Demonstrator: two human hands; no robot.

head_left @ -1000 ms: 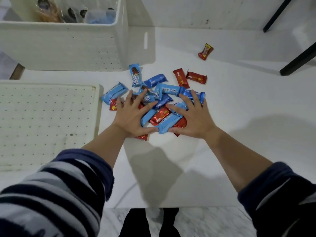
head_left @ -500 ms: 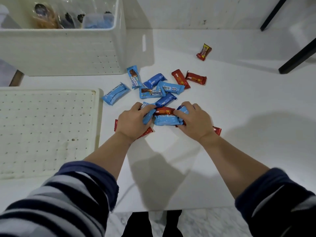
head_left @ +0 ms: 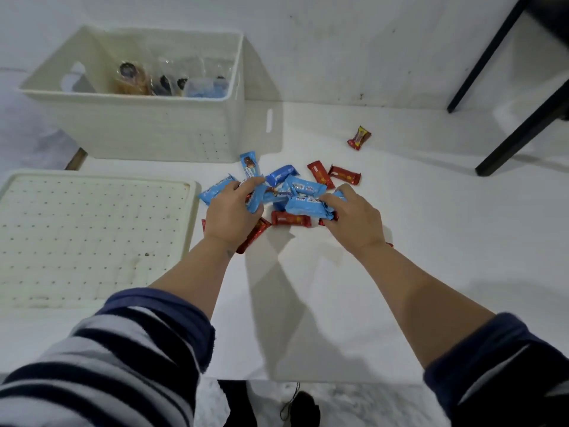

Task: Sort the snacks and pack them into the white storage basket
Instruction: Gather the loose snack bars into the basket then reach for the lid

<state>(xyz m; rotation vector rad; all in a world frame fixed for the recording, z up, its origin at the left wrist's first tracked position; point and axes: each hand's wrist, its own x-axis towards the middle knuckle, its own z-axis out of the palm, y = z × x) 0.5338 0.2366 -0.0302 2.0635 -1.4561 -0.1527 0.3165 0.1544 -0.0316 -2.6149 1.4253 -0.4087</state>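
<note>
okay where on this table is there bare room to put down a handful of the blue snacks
Bare tabletop lies right of the right hand, out to the black legs. More lies near you, between the forearms. The flat lid on the left is bare too. It is crowded between the hands, where blue and red snacks pile up before the basket.

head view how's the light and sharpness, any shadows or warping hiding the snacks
Head view: soft, dim light; the arms throw forked shadows on the table below the pile, not over the snacks. The left hand and right hand hide some wrappers. The blue snack in the right hand is slightly soft; its print is unreadable. Wide-angle warping bows the white storage basket and lid.
</note>
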